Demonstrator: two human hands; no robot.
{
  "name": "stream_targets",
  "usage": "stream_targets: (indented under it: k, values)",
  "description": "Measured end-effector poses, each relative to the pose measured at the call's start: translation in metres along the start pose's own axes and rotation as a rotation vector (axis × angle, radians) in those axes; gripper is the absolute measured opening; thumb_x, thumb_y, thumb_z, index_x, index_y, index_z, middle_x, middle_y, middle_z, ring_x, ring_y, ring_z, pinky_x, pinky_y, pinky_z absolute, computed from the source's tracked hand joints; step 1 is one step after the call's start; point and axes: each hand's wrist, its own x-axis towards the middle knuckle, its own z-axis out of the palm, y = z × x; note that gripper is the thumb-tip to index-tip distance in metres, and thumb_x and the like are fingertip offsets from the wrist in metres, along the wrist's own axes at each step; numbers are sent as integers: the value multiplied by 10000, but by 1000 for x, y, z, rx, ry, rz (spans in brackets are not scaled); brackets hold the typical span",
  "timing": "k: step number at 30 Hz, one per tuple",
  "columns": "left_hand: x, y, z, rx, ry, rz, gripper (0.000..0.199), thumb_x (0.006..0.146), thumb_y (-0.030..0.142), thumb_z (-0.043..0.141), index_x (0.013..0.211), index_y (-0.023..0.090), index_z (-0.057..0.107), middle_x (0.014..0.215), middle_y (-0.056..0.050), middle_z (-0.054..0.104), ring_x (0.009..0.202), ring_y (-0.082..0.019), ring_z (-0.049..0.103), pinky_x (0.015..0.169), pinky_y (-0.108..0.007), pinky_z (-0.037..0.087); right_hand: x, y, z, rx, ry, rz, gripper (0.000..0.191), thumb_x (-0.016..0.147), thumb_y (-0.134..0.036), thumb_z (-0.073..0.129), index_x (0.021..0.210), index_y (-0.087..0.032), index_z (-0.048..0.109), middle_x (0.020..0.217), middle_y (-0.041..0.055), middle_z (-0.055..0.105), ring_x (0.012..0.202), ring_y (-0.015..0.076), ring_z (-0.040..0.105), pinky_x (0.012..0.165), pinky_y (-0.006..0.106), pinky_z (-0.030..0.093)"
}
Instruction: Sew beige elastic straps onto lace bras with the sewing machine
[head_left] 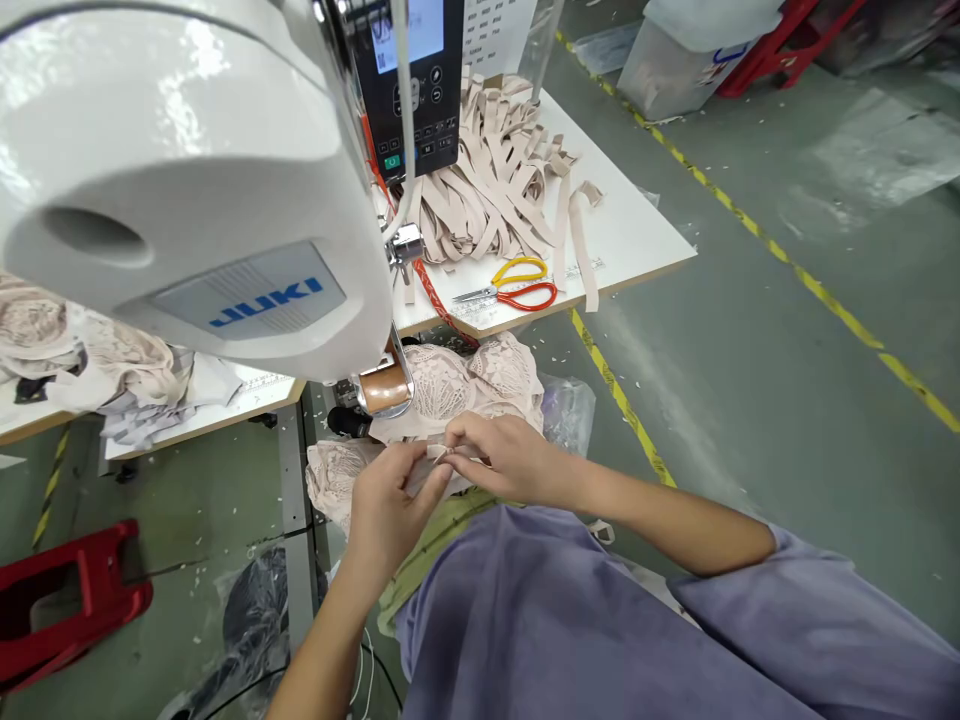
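Both my hands meet just below the sewing machine head (262, 200), over my lap. My left hand (390, 500) pinches one side of a small beige strip (437, 452), thumb and forefinger pressed on it. On the other side, my right hand (510, 458) grips the same strip between bent fingers and thumb. Their fingertips almost touch. Beige lace bra cups (442, 385) lie right behind the hands, under the needle area, and more lace fabric (334, 475) hangs to the left of them.
Yellow-and-red scissors (517, 285) lie on the white table (637, 240) beside a pile of beige straps (487, 190). A control panel (420, 100) stands behind. Lace pieces (112, 350) cover the left table. A red stool (75, 600) is at lower left.
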Motion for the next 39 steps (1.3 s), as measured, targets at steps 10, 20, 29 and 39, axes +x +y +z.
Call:
stream_targets:
  k: [10,20,29,39]
  values:
    - [-2,-12,15,111,52,131,321,989,317,432,735,197,586,660,-16,618,594,-130,565,556,-237,369,13,-3,-11,330,-151,81,152,897,-305,608,918,-198,714,841,6,702,766,145,608,690,253,397]
    - [-1,-15,-17,-69,-57,78,176,984,237,492,1076,219,642,943,-27,748,733,-127,675,615,-220,479,19,12,-10,355,-54,-76,239,917,-384,619,901,-167,718,889,47,634,821,146,583,753,264,442]
    - [1,-1,-26,-19,-58,129,69,928,180,583,904,216,636,826,21,697,719,-101,623,657,-207,474,18,-1,-5,59,-195,-498,207,997,-223,447,950,-165,640,950,72,669,873,143,605,766,249,468]
    - [-2,8,-37,22,-73,101,107,924,163,598,978,231,659,928,17,729,819,-123,670,710,-225,483,14,-6,5,-189,81,-657,177,972,-153,475,905,-141,638,914,88,699,859,153,628,774,263,500]
